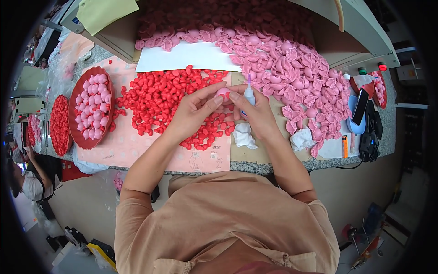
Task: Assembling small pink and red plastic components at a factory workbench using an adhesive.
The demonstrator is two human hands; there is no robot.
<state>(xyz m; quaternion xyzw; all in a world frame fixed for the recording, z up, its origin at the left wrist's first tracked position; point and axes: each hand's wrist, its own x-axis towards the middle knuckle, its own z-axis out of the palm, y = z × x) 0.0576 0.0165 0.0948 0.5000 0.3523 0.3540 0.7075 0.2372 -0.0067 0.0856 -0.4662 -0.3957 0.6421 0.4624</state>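
**Two hands meet over a small pink piece at the table**

The person sits close against the table (255, 166), both forearms reaching forward. The left hand (191, 114) has its fingers closed around a small pink piece (222, 94), pinched between thumb and fingertips. The right hand (258, 116) is wrapped around a small glue bottle (249, 95), its thin nozzle pointing upward and away from the person; the bottle stands just beside the pink piece, and the fingertips of the two hands touch around it. I cannot tell whether the nozzle itself touches the piece.

Directly under and beyond the left hand lies a heap of red pieces (159, 98), spread over a pale pink sheet (132, 146). Farther out past that hand's outer side sits an oval red tray (77, 132) filled with finished pink pieces, and beyond it a second tray (59, 125) filled with red ones.

Beyond and to the outer side of the right hand stretches a broad pile of pink shells (292, 68). Just below the right wrist lies a crumpled white tissue (244, 136), and another tissue (302, 139) lies a little farther out. A white sheet (182, 57) lies beyond both hands, past the red heap. Well out to the right, a dark phone (360, 105) rests near the table's edge.
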